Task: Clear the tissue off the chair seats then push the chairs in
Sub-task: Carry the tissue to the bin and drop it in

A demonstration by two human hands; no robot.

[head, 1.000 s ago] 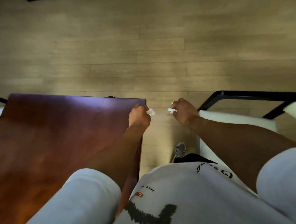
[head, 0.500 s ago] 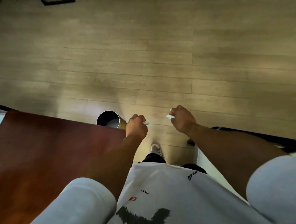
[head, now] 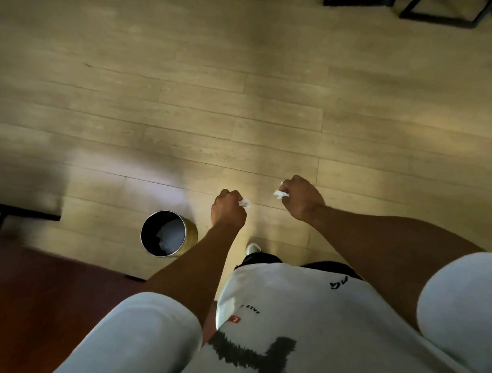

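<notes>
Each fist pinching a small crumpled white tissue scrap, left hand (head: pixel 228 209) and right hand (head: pixel 300 197) hover near the round gold-sided bin (head: pixel 168 233), seemingly ready to drop them.

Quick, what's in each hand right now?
Left hand: closed, pinching a tissue scrap.
Right hand: closed, pinching another tissue piece.

Shirt print: the white T-shirt (head: pixel 289 307) bears small dark lettering, upside down, too blurred to read.
Shirt tag: a small orange patch, its mark unreadable.

Pale plank floor (head: pixel 176 104), reddish-brown table (head: pixel 43 285).
</notes>
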